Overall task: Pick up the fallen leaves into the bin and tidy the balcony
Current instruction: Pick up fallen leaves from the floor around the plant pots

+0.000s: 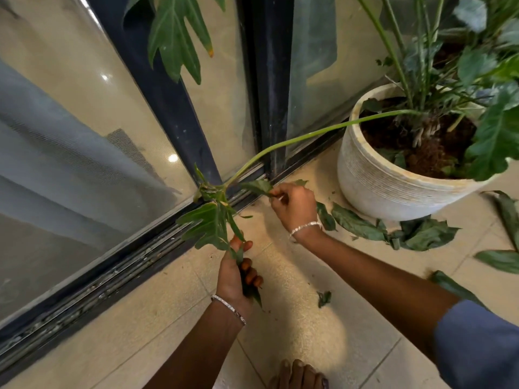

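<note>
My left hand (237,272) grips a bunch of green leaves (247,287), with its thumb against the tip of a large lobed leaf (209,224) that hangs on a long stem (295,138) from the potted plant. My right hand (295,204) pinches a smaller green leaf (257,187) just above the door track. Fallen leaves (356,224) lie on the tiled floor to the right of my right wrist, in front of the pot. One small leaf scrap (323,298) lies between my forearms. No bin is in view.
A white ribbed pot (373,181) with a big green plant stands at the right. A dark sliding-door frame (269,88) and its floor track (118,268) run along the glass. More leaves (502,259) lie at the right edge. My toes (297,374) show at the bottom.
</note>
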